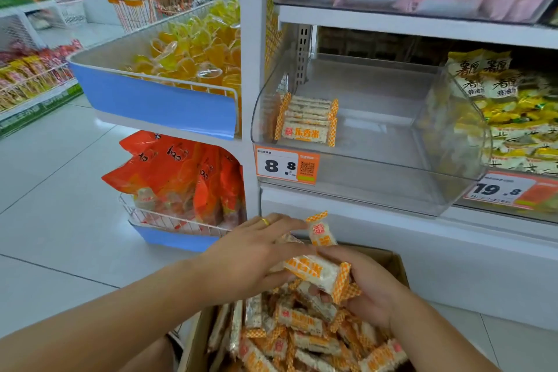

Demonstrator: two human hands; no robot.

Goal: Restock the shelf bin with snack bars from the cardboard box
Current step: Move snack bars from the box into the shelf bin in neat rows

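Both hands are over the cardboard box (392, 260), low in the head view, at the foot of the shelf unit. The box is open-topped; its far rim sits just short of the white shelf base (392, 229), and its left wall runs down out of frame.

The left hand (250, 254) has its fingers curled around a bunch of snack bars (314, 272), thumb side toward the box; one upright bar (321, 231) sticks up past its fingertips. A gold ring (265, 222) shows on one finger. The right hand (374, 290) cups the same bunch from below and the right, fingers curled under it, thumb on top. The bunch is lifted clear of the loose bars (302, 329) that fill the box.

The clear shelf bin (362, 184) is above and just behind the hands. Its front lip is low and curved; its top is open up to the shelf above. A small stack of the same bars (306, 121) is pushed against the bin's left wall, and the bin floor to its right is bare across to the curved right divider (453, 130). An orange 8.8 price tag (287, 164) sits on the front lip at the left.

The next bin to the right holds yellow-and-white packets (519, 118). To the left, wire baskets hold yellow jelly cups (196, 48) and orange bags (181, 175). White tiled floor (60, 190) lies open to the left of the box.
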